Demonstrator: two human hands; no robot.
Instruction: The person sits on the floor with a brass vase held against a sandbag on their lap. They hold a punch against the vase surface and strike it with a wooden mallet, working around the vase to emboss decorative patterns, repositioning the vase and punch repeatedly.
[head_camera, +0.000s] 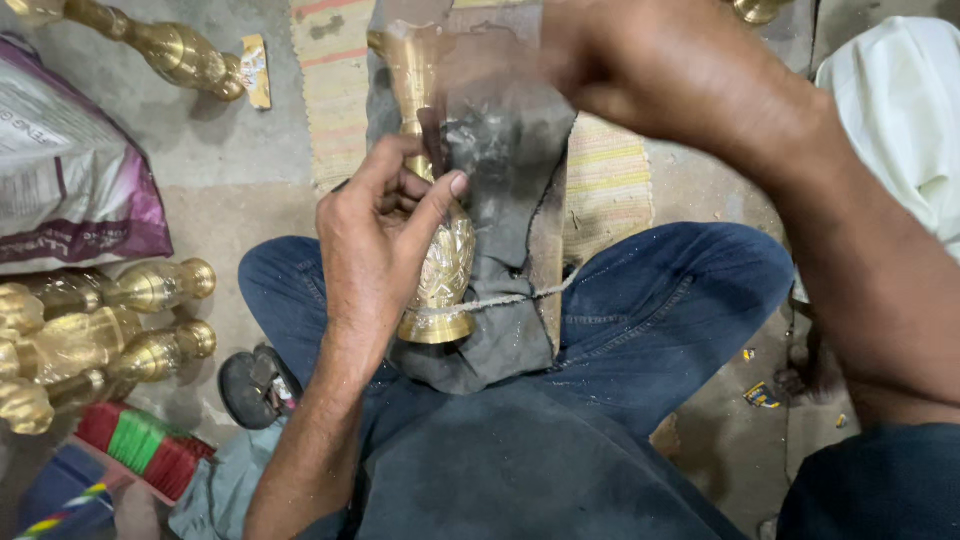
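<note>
A single head-worn camera looks steeply down from close above the person's own lap. It faces forward past the crossed legs to the floor (230, 190) beyond the hands. The left hand (375, 240) sits mid-frame; the right hand (610, 60) fills the upper right, very near the lens.

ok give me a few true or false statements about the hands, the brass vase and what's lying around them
1. The left hand grips the engraved brass vase around its neck. True.
2. The vase rests on a dark grey cloth over the person's lap. True.
3. The right hand rests flat on the floor. False: it is raised above the vase's top, blurred.
4. More brass vases lie on the floor at the person's left. True.
5. The person wears red trousers. False: they are blue jeans.
6. The vase stands upright on a table. False: it lies tilted across the lap.
</note>
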